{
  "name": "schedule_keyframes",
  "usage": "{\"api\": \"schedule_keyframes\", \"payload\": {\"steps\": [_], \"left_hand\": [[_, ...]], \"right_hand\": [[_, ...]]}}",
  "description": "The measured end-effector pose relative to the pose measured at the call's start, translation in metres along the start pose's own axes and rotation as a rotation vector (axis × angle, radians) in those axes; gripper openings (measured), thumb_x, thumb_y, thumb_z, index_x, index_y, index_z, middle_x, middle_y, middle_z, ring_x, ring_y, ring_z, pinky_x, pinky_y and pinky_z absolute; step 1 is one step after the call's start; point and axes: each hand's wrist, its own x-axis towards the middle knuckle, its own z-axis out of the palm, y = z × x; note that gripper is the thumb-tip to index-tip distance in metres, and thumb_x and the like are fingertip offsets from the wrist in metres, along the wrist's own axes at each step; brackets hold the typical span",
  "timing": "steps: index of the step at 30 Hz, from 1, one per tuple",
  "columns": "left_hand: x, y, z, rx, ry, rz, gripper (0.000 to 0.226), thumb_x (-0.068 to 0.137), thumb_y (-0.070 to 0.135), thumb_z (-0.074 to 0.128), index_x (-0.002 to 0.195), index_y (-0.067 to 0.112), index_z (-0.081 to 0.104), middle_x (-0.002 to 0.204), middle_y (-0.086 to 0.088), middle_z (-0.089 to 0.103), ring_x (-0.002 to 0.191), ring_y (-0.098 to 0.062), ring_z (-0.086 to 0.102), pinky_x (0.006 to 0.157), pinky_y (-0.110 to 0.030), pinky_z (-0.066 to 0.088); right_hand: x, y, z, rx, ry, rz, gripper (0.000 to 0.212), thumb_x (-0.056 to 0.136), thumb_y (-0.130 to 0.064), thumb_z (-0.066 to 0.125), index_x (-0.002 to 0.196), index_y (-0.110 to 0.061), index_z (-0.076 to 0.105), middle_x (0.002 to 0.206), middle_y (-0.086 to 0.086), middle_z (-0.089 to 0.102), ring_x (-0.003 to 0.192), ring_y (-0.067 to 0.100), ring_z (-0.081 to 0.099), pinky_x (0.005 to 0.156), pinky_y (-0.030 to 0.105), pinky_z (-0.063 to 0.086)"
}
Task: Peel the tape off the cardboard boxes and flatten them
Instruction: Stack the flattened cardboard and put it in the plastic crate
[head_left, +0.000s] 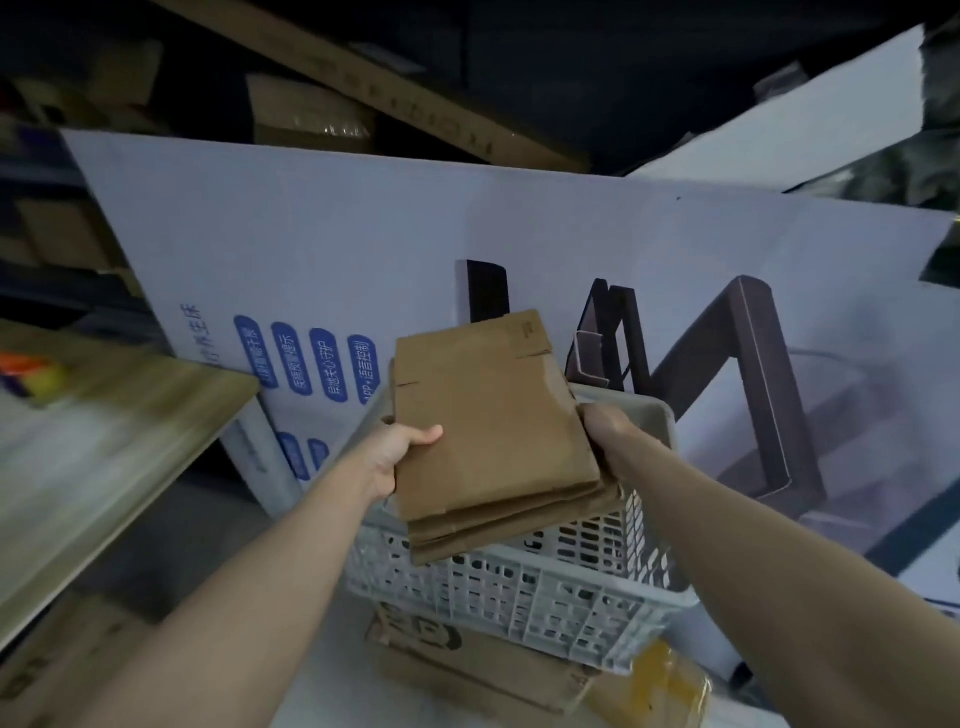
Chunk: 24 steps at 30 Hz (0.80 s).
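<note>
Dim storage room, upper part of the frame nearly black. A large white printed panel (363, 234) is leaned across the middle of the frame (blue labels at its lower left, a dark furniture drawing at its right). A second white board (779, 119) is tilted at upper right. A long brown carton (395, 98) is laid slanting at upper centre. Dark shelving (31, 176) is made out at upper left. A wooden tabletop (130, 415), blurred, is seen at left, with grey floor (218, 525) below it.
</note>
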Motion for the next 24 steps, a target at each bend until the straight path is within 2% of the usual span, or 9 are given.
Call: {"api": "schedule_keyframes", "payload": {"steps": [2, 4, 7, 10, 14, 17, 19, 22, 24], "left_hand": [[0.004, 0.001, 0.0, -0.006, 0.011, -0.02, 0.034, 0.082, 0.006, 0.069, 0.115, 0.006, 0.061, 0.1, -0.014, 0.068, 0.088, -0.027, 0.063, 0.073, -0.039, 0.05], [0.01, 0.001, -0.002, -0.043, 0.029, -0.053, 0.037, 0.081, 0.006, 0.07, 0.116, 0.005, 0.06, 0.097, -0.014, 0.067, 0.088, -0.029, 0.062, 0.078, -0.043, 0.049], [0.017, -0.001, -0.005, -0.133, 0.049, -0.074, 0.041, 0.081, 0.006, 0.07, 0.12, 0.006, 0.058, 0.101, -0.015, 0.066, 0.089, -0.03, 0.061, 0.081, -0.047, 0.047], [0.021, 0.0, -0.006, -0.258, 0.074, 0.002, 0.04, 0.084, 0.007, 0.068, 0.122, 0.008, 0.058, 0.112, -0.014, 0.065, 0.093, -0.029, 0.061, 0.079, -0.046, 0.048], [0.033, 0.003, -0.005, -0.436, 0.129, 0.057, 0.035, 0.083, 0.011, 0.07, 0.115, 0.007, 0.057, 0.119, -0.013, 0.063, 0.101, -0.029, 0.059, 0.089, -0.047, 0.048], [0.043, -0.002, 0.004, -0.508, 0.132, 0.059, 0.051, 0.078, 0.016, 0.076, 0.123, 0.008, 0.055, 0.121, -0.011, 0.063, 0.106, -0.028, 0.06, 0.093, -0.049, 0.049], [0.047, -0.007, 0.013, -0.527, 0.121, 0.072, 0.053, 0.074, 0.018, 0.079, 0.121, 0.009, 0.056, 0.118, -0.009, 0.064, 0.105, -0.028, 0.061, 0.088, -0.047, 0.052], [0.044, -0.014, 0.025, -0.521, 0.108, 0.073, 0.056, 0.073, 0.018, 0.08, 0.121, 0.007, 0.053, 0.117, -0.01, 0.064, 0.104, -0.029, 0.062, 0.091, -0.049, 0.051], [0.04, -0.017, 0.028, -0.493, 0.057, 0.082, 0.055, 0.072, 0.018, 0.08, 0.119, 0.008, 0.054, 0.121, -0.012, 0.063, 0.104, -0.029, 0.062, 0.092, -0.048, 0.051]], "right_hand": [[0.004, -0.001, 0.003, 0.063, -0.042, -0.019, 0.034, 0.098, -0.033, 0.048, 0.116, -0.009, 0.064, 0.099, 0.011, 0.07, 0.086, 0.026, 0.065, 0.068, 0.033, 0.052], [0.009, -0.005, 0.002, 0.118, -0.069, -0.004, 0.045, 0.095, -0.05, 0.048, 0.11, -0.011, 0.065, 0.102, 0.011, 0.069, 0.087, 0.027, 0.066, 0.074, 0.035, 0.053], [0.011, -0.011, -0.006, 0.148, -0.18, 0.044, 0.059, 0.089, -0.066, 0.044, 0.103, -0.012, 0.064, 0.096, 0.01, 0.068, 0.086, 0.028, 0.066, 0.074, 0.037, 0.055], [0.011, -0.012, -0.014, 0.118, -0.237, 0.017, 0.069, 0.079, -0.071, 0.055, 0.111, -0.01, 0.063, 0.106, 0.011, 0.067, 0.095, 0.028, 0.067, 0.083, 0.04, 0.056], [0.014, -0.008, -0.005, 0.347, -0.103, -0.052, 0.074, 0.069, -0.06, 0.073, 0.119, -0.007, 0.059, 0.117, 0.014, 0.063, 0.099, 0.028, 0.067, 0.073, 0.033, 0.057], [0.007, -0.011, 0.018, 0.463, -0.138, -0.057, 0.085, 0.06, -0.057, 0.077, 0.124, -0.006, 0.056, 0.12, 0.013, 0.063, 0.105, 0.029, 0.063, 0.078, 0.037, 0.055], [0.0, -0.017, 0.038, 0.501, -0.137, -0.047, 0.083, 0.062, -0.05, 0.081, 0.125, -0.007, 0.05, 0.119, 0.009, 0.06, 0.109, 0.032, 0.06, 0.083, 0.045, 0.054], [0.004, -0.018, 0.056, 0.557, 0.047, -0.078, 0.081, 0.065, -0.025, 0.088, 0.131, -0.008, 0.043, 0.12, 0.011, 0.061, 0.105, 0.032, 0.061, 0.089, 0.047, 0.053], [0.007, -0.018, 0.058, 0.546, 0.117, -0.094, 0.081, 0.065, -0.016, 0.088, 0.132, -0.007, 0.043, 0.12, 0.012, 0.061, 0.1, 0.031, 0.063, 0.088, 0.046, 0.053]]}}
